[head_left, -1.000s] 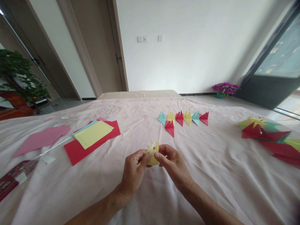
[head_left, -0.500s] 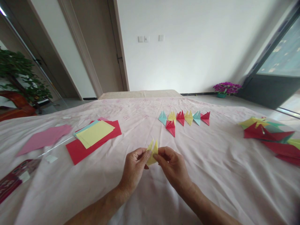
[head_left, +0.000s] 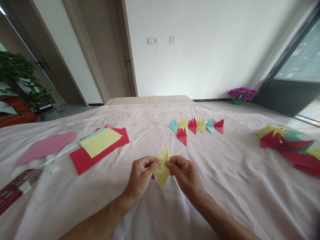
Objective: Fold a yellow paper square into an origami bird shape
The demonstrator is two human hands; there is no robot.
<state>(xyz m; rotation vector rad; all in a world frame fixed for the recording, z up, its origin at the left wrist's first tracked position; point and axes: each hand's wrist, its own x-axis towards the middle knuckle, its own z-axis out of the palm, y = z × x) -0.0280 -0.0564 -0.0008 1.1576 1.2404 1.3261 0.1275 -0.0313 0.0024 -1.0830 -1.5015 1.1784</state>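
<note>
A small folded yellow paper piece (head_left: 162,168), with two points up and one tip down, is pinched between both my hands above the pink cloth. My left hand (head_left: 140,176) grips its left side with thumb and forefinger closed. My right hand (head_left: 185,175) pinches its right side the same way. Beyond them lies a row of several finished folded pieces (head_left: 196,126) in teal, yellow and red, with one red piece (head_left: 182,136) just in front of the row.
A stack of flat red, yellow and blue sheets (head_left: 100,145) lies at the left, with pink sheets (head_left: 46,146) further left. A heap of folded coloured paper (head_left: 287,143) sits at the right. The pink cloth (head_left: 237,186) covers the whole surface.
The yellow piece has been turned flat toward me and held slightly higher, so its lower tip now shows below my fingers. Both hands keep their pinch.
</note>
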